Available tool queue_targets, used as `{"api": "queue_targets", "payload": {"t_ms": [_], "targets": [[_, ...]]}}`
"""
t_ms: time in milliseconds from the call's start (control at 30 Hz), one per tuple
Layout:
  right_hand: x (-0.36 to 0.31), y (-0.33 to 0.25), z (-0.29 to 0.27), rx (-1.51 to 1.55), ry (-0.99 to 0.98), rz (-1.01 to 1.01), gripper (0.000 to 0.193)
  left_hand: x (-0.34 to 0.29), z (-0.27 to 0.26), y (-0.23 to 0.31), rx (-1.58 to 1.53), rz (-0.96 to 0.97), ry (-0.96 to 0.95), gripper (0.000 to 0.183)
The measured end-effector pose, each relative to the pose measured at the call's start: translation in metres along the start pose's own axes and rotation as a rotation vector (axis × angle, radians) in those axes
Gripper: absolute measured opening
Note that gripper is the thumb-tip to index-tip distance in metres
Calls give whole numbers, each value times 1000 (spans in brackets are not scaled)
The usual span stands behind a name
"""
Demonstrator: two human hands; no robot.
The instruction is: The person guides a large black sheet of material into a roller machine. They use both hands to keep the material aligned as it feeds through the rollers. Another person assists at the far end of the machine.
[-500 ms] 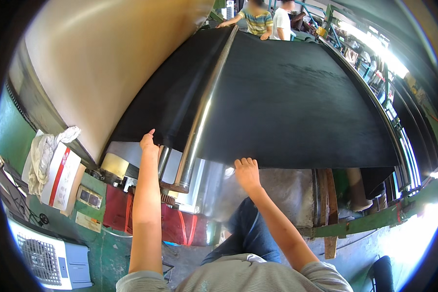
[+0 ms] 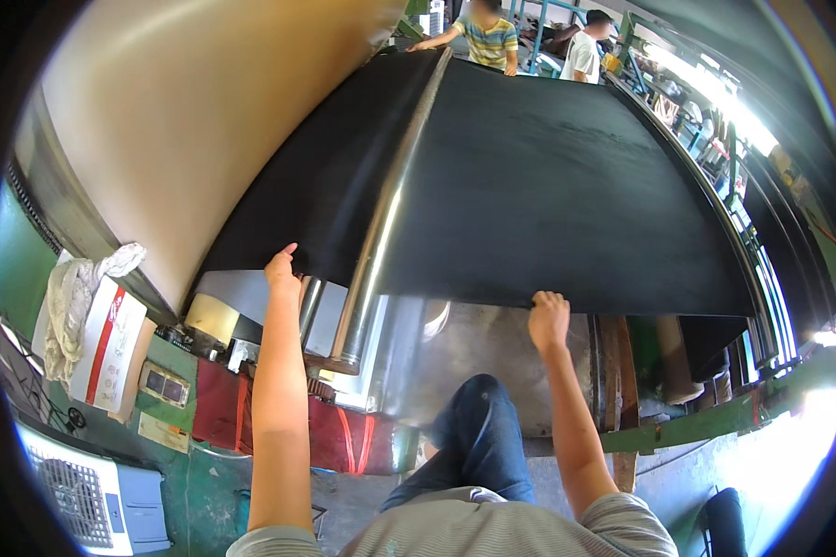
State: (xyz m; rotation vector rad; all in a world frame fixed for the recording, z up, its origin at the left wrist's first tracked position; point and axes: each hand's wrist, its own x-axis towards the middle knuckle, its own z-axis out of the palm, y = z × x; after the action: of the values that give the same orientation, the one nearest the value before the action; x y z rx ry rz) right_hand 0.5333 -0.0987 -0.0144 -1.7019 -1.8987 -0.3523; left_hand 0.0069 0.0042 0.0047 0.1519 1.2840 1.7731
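Observation:
A wide black sheet [image 2: 548, 186], rubber-like in look, stretches away from me beneath a long shiny metal bar [image 2: 395, 204]. My left hand [image 2: 282, 266] has its near edge left of the bar; one digit lies on top, and the other fingers are mostly hidden, apparently under the sheet. Right of the bar, my right hand [image 2: 550, 320] grips the same edge with curled fingers on top. On the far side, a co-worker in a striped shirt [image 2: 489, 42] has both hands at the sheet's far edge.
A huge tan drum [image 2: 195, 121] rises on the left. Beside it, a white cloth [image 2: 79, 297] hangs over a red-and-white box [image 2: 110, 348]. A grey-white fan unit [image 2: 84, 487] stands lower left. A green beam [image 2: 697, 427] crosses at right. Another person in white [image 2: 582, 56] stands at the back.
My right hand has moved to the right along the sheet's near edge, away from the bar. My left hand stays in place. The person in white has shifted right.

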Motion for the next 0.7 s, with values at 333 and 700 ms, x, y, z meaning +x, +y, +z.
{"api": "queue_targets", "payload": {"t_ms": [333,700], "targets": [[-16,-57,4,95,-96,-129,4,-7,3,2,-211,16,275,13],[-19,-123,24,227,-105,-208,7,27,-17,1,-116,-14,52,26]]}}
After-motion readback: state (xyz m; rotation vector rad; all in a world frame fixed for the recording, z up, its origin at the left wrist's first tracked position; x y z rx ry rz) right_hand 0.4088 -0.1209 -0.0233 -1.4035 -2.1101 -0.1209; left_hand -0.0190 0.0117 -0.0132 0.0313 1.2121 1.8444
